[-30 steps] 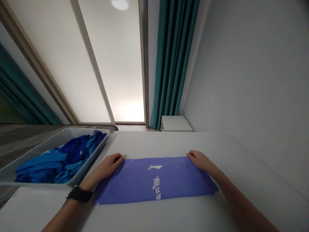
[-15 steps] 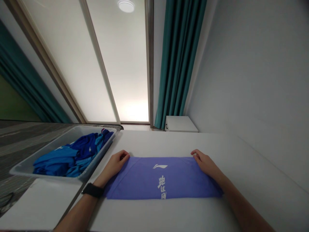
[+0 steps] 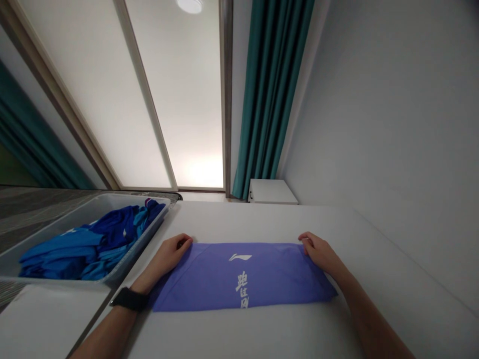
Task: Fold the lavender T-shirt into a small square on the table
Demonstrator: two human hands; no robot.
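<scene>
A folded purple shirt (image 3: 209, 279) lies flat on the white table (image 3: 232, 334), with a white logo and white characters down its middle. At its far left corner, my left hand (image 3: 172, 255) has its fingers curled closed on the fabric. My right hand (image 3: 319, 253) pinches the far right corner between thumb and fingers, the index finger bent over the edge. The undersides of both grips are hidden. A black band (image 3: 130, 299) sits round my left wrist.
On the left, a pale plastic bin (image 3: 112, 199) holds a heap of blue clothes (image 3: 71, 249). A white cabinet (image 3: 273, 191) stands past the table's far edge, by the green curtain (image 3: 267, 99). A grey wall (image 3: 392, 124) runs along the right side.
The view has turned slightly right, so the bin sits further left in the picture. Both hands keep to the shirt's far corners, a little wider apart in the picture.
</scene>
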